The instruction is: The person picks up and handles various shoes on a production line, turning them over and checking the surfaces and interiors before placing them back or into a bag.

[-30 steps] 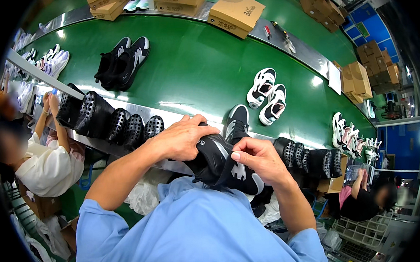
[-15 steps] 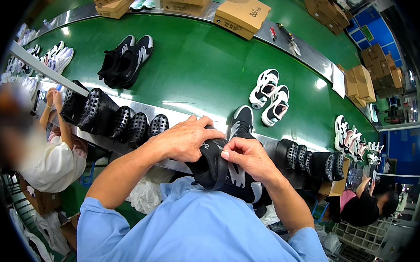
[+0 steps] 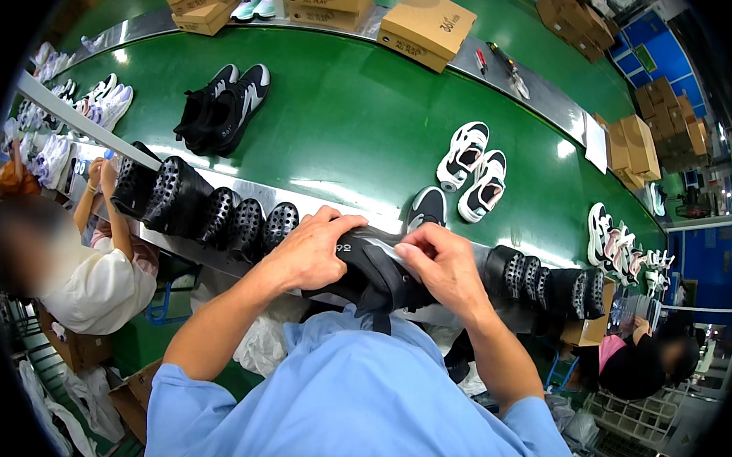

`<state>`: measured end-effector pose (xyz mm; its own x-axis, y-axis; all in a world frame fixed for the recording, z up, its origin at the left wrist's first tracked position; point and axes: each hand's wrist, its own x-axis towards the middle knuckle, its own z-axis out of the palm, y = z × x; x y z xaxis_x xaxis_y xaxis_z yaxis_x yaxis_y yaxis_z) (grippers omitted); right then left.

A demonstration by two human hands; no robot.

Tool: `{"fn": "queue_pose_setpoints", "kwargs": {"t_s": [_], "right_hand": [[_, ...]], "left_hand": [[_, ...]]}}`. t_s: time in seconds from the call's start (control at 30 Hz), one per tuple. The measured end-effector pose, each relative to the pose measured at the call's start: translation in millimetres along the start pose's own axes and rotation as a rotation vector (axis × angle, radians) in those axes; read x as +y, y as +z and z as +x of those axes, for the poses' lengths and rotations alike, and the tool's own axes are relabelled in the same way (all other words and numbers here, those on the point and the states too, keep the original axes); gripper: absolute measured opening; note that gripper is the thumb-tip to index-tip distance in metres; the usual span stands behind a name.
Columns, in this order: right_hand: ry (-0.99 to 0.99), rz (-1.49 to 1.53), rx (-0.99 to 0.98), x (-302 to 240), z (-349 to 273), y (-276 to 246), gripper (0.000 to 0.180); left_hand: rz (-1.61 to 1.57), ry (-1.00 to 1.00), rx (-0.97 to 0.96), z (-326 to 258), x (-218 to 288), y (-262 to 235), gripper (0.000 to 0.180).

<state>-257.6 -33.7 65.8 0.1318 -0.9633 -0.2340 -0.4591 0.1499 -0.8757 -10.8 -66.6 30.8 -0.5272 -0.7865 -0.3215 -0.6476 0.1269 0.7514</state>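
A black sneaker with a grey pattern is held in front of my chest, over the bench's near edge. My left hand grips it at the heel, fingers over the back and thumb toward me. Against its other side, my right hand is closed in a pinch, thumb against fingers; what lies between them is too small to make out. The held shoe's toe is hidden behind my right hand and wrist. Just beyond, a matching black sneaker with a grey toe stands on the bench, partly covered by my right hand.
On the green bench stand a black pair and a white-and-black pair. Rounded black perforated pieces line the near edge on both sides. Shoe boxes sit along the far edge. People work at left and right.
The held sneaker has turned, and its toe, which pointed to the lower right, is now out of sight. My hands have moved apart a little, the left one leftward.
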Motion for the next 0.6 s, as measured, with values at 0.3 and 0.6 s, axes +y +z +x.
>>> {"fn": "queue_pose_setpoints", "kwargs": {"t_s": [0.3, 0.6], "right_hand": [[-0.331, -0.224, -0.107, -12, -3, -9, 0.029], [-0.102, -0.181, -0.358, -22, 0, -9, 0.018]], "left_hand": [[0.132, 0.147, 0.208, -10, 17, -2, 0.079], [0.134, 0.199, 0.157, 1, 22, 3, 0.08]]}}
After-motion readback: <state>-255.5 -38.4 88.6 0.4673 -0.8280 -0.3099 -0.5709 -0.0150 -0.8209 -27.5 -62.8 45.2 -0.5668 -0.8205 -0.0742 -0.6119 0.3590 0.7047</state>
